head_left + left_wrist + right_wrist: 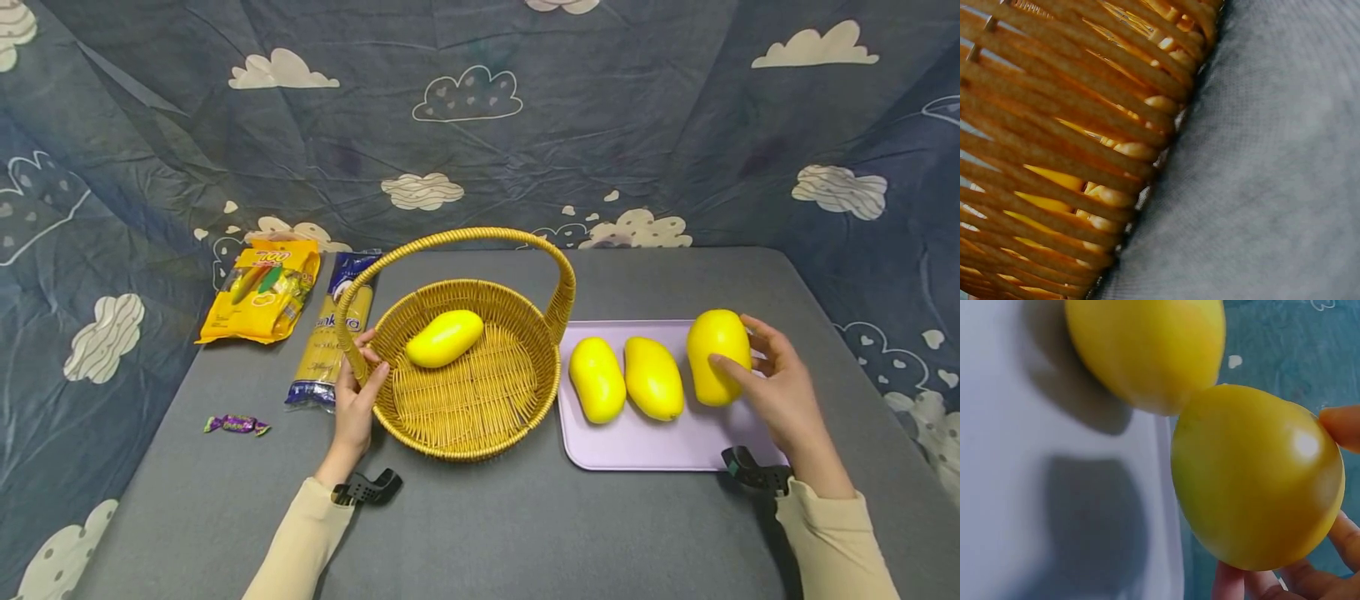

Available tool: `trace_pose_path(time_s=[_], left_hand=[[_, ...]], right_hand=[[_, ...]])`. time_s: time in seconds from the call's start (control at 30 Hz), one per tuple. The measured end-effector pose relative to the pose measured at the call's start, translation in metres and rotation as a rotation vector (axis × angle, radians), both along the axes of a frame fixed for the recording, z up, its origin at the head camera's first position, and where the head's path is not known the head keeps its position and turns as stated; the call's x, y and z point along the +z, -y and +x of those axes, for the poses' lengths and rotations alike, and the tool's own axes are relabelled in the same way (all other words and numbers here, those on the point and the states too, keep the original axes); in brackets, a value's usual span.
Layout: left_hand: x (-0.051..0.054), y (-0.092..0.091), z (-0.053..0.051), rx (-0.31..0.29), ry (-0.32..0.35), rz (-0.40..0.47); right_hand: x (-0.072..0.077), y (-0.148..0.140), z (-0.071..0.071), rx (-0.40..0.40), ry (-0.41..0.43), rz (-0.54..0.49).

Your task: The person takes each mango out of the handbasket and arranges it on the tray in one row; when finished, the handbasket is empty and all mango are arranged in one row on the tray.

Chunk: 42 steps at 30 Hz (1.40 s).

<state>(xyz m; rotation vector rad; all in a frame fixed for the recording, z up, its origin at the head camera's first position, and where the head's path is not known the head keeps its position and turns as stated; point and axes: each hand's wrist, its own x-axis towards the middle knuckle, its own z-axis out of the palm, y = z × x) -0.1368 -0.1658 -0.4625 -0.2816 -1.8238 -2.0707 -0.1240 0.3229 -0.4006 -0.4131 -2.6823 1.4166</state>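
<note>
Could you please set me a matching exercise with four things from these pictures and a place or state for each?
1. Wrapped candy
2. Right hand
3. Left hand
4. Lilac tray

A. Lies under two mangoes
B. Holds the wicker basket
C. Lies on the table, left of the pasta packet
D. Holds a single yellow mango

Pairs: 1-C, 2-D, 3-B, 4-A

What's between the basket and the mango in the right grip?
In the head view, two mangoes lie side by side on the lilac tray, between the basket and the held mango.
</note>
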Motion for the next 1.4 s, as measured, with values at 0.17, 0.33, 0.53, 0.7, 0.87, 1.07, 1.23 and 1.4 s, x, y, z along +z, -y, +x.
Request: trace_pose_path(time_s=[0.17,0.33,0.53,0.7,0.87,1.07,1.23,1.4], left_hand=[[-0.001,0.000,0.000,0.000,-0.011,0.004],[-0.002,0.000,-0.001,-0.005,-0.018,0.007],[-0.003,0.000,-0.001,-0.010,-0.023,0.010],[-0.003,0.001,-0.002,-0.010,-0.026,0.010],[-0.003,0.001,-0.001,-0.008,-0.024,0.009],[-0.002,0.000,-0.001,-0.004,-0.023,0.004],[-0.002,0.000,-0.001,-0.006,-0.025,0.003],[-0.001,0.000,-0.001,-0.003,-0.024,0.001]], right_hand=[[-0.018,-0.010,-0.008,0.006,0.028,0.005],[-0.060,-0.041,-0.023,0.045,0.036,0.057],[-0.092,-0.064,-0.034,0.075,0.032,0.065],[-0.092,-0.064,-0.034,0.093,0.070,0.057],[-0.091,-0.063,-0.033,0.104,0.087,0.068],[-0.090,-0.064,-0.034,0.117,0.130,0.072],[-0.087,-0.062,-0.034,0.135,0.153,0.059],[-0.072,-0.054,-0.031,0.165,0.172,0.072]])
